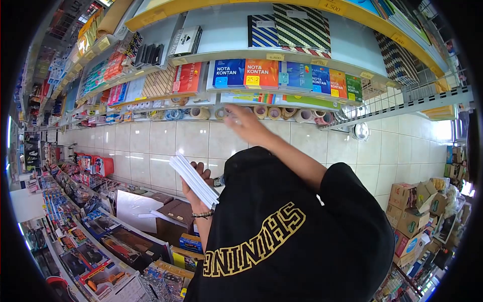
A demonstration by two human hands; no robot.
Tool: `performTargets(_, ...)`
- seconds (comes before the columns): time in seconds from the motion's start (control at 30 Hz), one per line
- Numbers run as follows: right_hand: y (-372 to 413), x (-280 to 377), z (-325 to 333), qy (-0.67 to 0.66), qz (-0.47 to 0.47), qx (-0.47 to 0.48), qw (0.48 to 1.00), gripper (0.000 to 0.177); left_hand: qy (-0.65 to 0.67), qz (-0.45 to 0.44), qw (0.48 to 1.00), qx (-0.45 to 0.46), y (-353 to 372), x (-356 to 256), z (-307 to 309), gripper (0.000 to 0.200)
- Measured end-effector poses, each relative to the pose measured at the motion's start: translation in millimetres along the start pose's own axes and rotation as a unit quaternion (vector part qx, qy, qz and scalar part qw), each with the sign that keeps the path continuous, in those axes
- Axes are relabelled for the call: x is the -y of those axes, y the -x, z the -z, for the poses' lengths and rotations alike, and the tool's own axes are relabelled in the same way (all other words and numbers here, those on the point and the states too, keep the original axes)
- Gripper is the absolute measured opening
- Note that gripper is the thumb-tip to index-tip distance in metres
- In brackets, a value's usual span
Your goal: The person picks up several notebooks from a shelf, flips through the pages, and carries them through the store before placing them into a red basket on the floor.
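My left hand (200,187), with a beaded bracelet at the wrist, grips a stack of white paper (192,178), whose layered edges face up. The stack is held tilted in front of my black shirt (297,241). Stretched forward toward the shelf, my right hand (245,126) is slightly blurred, with its fingers apart and nothing in them. Its fingertips overlap the row of tape rolls (260,112) on the low shelf. Above that row stand "Nota Kontan" receipt books, one blue (230,73) and one orange (261,73).
Striped hardcover books (302,31) lie on a higher shelf. A metal shelf bracket (402,107) juts out at the right. Cardboard boxes (410,216) are piled at the lower right. Packaged toys (108,272) fill a display at the lower left. Tiled floor (166,138) runs between.
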State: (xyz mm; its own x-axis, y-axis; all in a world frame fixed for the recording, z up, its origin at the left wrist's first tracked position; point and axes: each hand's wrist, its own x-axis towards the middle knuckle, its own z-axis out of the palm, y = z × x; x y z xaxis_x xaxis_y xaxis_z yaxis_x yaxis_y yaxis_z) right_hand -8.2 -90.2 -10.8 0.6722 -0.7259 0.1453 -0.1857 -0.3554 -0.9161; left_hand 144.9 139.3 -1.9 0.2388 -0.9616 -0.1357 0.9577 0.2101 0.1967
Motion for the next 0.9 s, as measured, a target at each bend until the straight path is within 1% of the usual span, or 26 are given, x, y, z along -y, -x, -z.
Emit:
performTargets(0.03, -4, -28, 4, -0.037, -0.052, -0.044, 0.997, 0.054, 0.013, 0.0, 1.0, -0.001, 2, -3, 1, 0.043)
performTargets(0.07, 1, -57, 16, -0.015, -0.103, -0.067, 0.992, 0.055, 0.015, 0.002, 1.0, -0.001, 4, -4, 2, 0.043)
performTargets(0.1, 6, -73, 35, 0.006, -0.154, -0.091, 0.984, 0.056, -0.019, -0.012, 0.999, -0.035, 5, -4, 0, 0.045)
performTargets(0.13, 10, -102, 47, 0.047, -0.161, -0.157, 0.973, 0.055, -0.053, -0.026, 0.996, -0.067, 5, -5, 0, 0.047)
performTargets(0.17, 15, -138, 58, 0.087, -0.166, -0.221, 0.957, 0.053, -0.054, -0.027, 0.996, -0.063, 6, -8, 5, 0.046)
performTargets(0.23, 23, -196, 100, 0.049, -0.184, -0.295, 0.936, 0.043, -0.048, -0.027, 0.996, -0.062, 8, -11, 10, 0.046)
performTargets(0.3, 30, -219, 134, 0.029, -0.174, -0.417, 0.892, 0.025, -0.032, -0.025, 0.998, -0.055, 6, -10, 9, 0.046)
performTargets(0.37, 37, -270, 164, 0.098, -0.203, -0.484, 0.846, 0.027, -0.035, -0.019, 0.998, -0.055, 5, -12, 9, 0.046)
performTargets(0.4, 41, -289, 180, 0.098, -0.202, -0.484, 0.846, 0.027, -0.041, -0.016, 0.998, -0.054, 3, -12, 9, 0.047)
performTargets(0.47, 47, -313, 200, 0.2, -0.306, -0.5, 0.785, 0.039, -0.036, -0.017, 0.998, -0.051, 2, -10, 3, 0.047)
performTargets(0.5, 45, -311, 203, 0.199, -0.305, -0.5, 0.786, 0.039, -0.039, -0.022, 0.997, -0.055, 2, -11, 3, 0.047)
performTargets(0.57, 43, -300, 212, 0.251, -0.416, -0.496, 0.72, 0.056, -0.046, -0.025, 0.997, -0.059, 2, -11, 1, 0.047)
performTargets(0.6, 41, -299, 212, 0.249, -0.418, -0.495, 0.72, 0.056, -0.048, -0.031, 0.997, -0.061, 4, -9, -1, 0.046)
performTargets(0.67, 32, -296, 211, 0.294, -0.503, -0.444, 0.681, 0.075, -0.054, -0.037, 0.996, -0.064, 7, -9, -1, 0.046)
performTargets(0.7, 30, -296, 211, 0.291, -0.506, -0.442, 0.681, 0.075, -0.055, -0.031, 0.996, -0.064, 9, -11, 1, 0.045)
performTargets(0.77, 28, -295, 213, 0.372, -0.51, -0.377, 0.678, 0.085, -0.063, -0.027, 0.995, -0.072, 15, -13, 4, 0.046)
performTargets(0.87, 26, -296, 218, 0.342, -0.538, -0.378, 0.672, 0.089, -0.062, -0.038, 0.994, -0.083, 19, -12, 0, 0.047)
performTargets(0.9, 25, -297, 219, 0.35, -0.54, -0.377, 0.666, 0.089, -0.056, -0.035, 0.994, -0.082, 20, -13, 2, 0.047)
